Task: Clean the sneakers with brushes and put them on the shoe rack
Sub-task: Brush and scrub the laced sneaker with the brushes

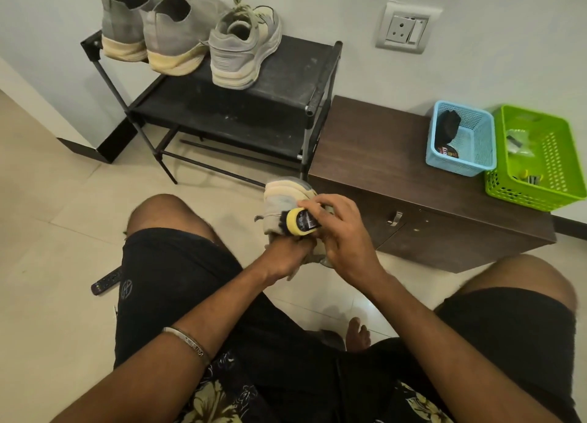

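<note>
Between the seated person's knees, above the pale tiled floor (63, 232), a grey mesh sneaker with a cream sole (282, 200) is held sole-up. The left hand (286, 257) goes in from below, fingers hidden inside or behind the shoe; its exact hold cannot be told. The right hand (336, 232) grips a yellow-bodied brush with black bristles and a black label (301, 222), fingers curled over its body, bristles against the shoe's side. The right hand covers the shoe's near half.

On the top shelf of the black metal shoe rack (286, 82) against the wall stand three grey sneakers, heels toward the camera: a matching high-collared knit pair with yellowed soles (149, 32) at left, and a laced one (244, 44) just beside them. The right part of that shelf is bare.

Right of the rack, touching it, a low dark-brown wooden cabinet (381, 156) carries a light-blue plastic basket (467, 156) holding a dark item, and a bright-green plastic basket (552, 175) with small items too blurred to tell. A white wall socket (406, 28) sits above. A black remote control (106, 281) lies on the floor by the left thigh. A metal bangle (187, 343) circles the left forearm.
</note>
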